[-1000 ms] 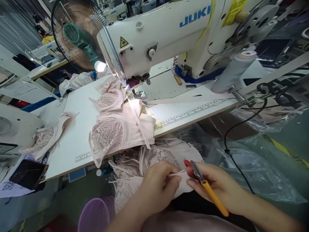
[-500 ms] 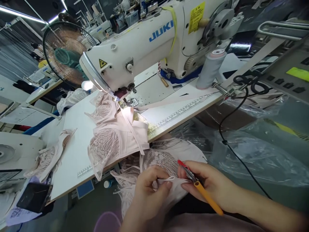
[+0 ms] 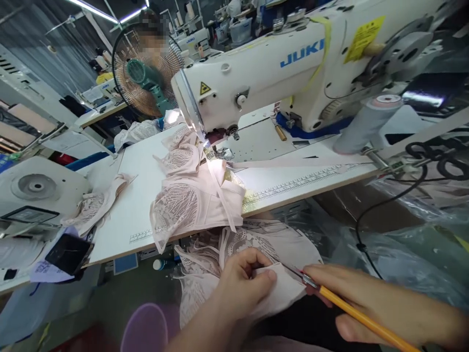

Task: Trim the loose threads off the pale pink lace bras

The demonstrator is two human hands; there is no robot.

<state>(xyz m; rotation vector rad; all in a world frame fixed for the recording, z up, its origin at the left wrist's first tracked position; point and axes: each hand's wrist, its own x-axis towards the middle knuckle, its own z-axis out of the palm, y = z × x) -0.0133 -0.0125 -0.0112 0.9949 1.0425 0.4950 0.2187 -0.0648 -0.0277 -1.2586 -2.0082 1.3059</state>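
Observation:
My left hand (image 3: 242,283) pinches the edge of a pale pink lace bra (image 3: 287,291) between thumb and fingers, above my lap. In my right hand (image 3: 373,291) is a seam ripper (image 3: 350,307) with an orange handle, a metal collar and a small red ball at its fork. Its dark point reaches left along the top edge of the cloth, close to my left fingertips; whether it is in a seam I cannot tell. More lace of the same colour hangs below the table edge. Another pink bra (image 3: 190,200) lies on the table under the machine's needle area.
A JUKI sewing machine (image 3: 264,73) stands on the white table (image 3: 128,210). To its right is a grey thread cone (image 3: 368,124). A fan (image 3: 146,68), a person behind it, a black phone (image 3: 69,253) and a purple bin (image 3: 144,327) are to the left.
My right hand has moved right and lower, and the seam ripper now lies flatter with its point toward my left hand. The view has turned left.

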